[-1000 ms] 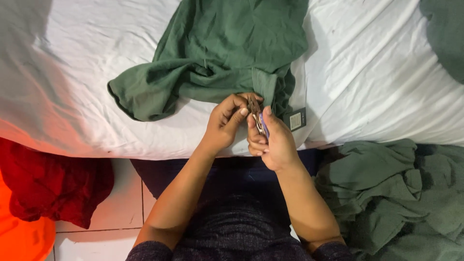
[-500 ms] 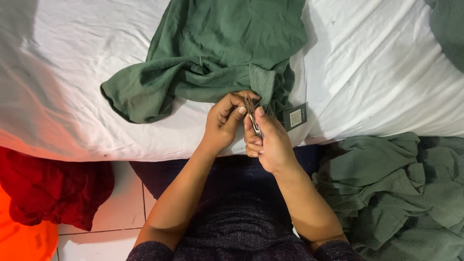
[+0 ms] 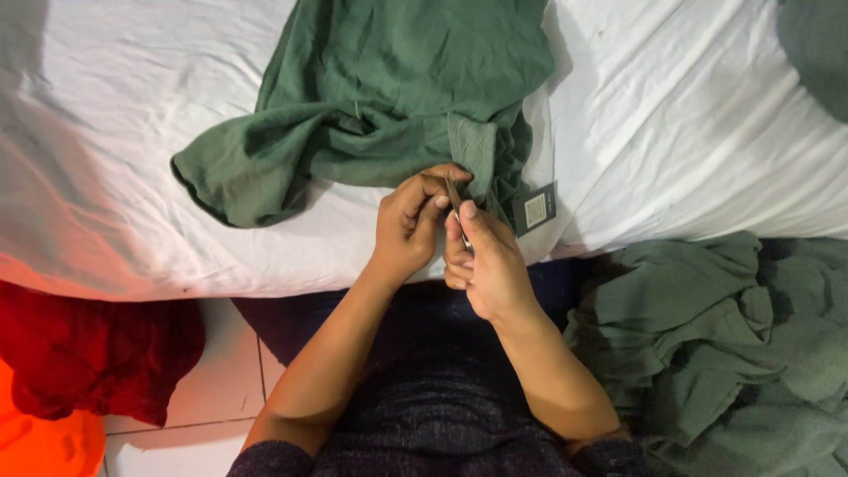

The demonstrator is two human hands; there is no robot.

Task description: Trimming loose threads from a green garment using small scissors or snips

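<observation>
A green garment [image 3: 389,97] lies spread on a white bed [image 3: 106,177], with one sleeve reaching out to the left. My left hand [image 3: 408,225] pinches the garment's near edge by its fingertips. My right hand [image 3: 484,261] is closed around a small thin metal tool [image 3: 458,212], whose tip touches the same bit of cloth; what kind of tool it is cannot be told. A dark hang tag [image 3: 533,208] with a pale label dangles from the garment just right of my hands.
A pile of green garments [image 3: 724,344] lies heaped at my right, below the bed's edge. Red cloth [image 3: 88,353] and an orange object [image 3: 44,442] sit at the lower left on a tiled floor [image 3: 221,389]. Another green cloth [image 3: 817,44] shows at the top right corner.
Both hands stay at the garment's edge with only small finger movement. The view has shifted slightly.
</observation>
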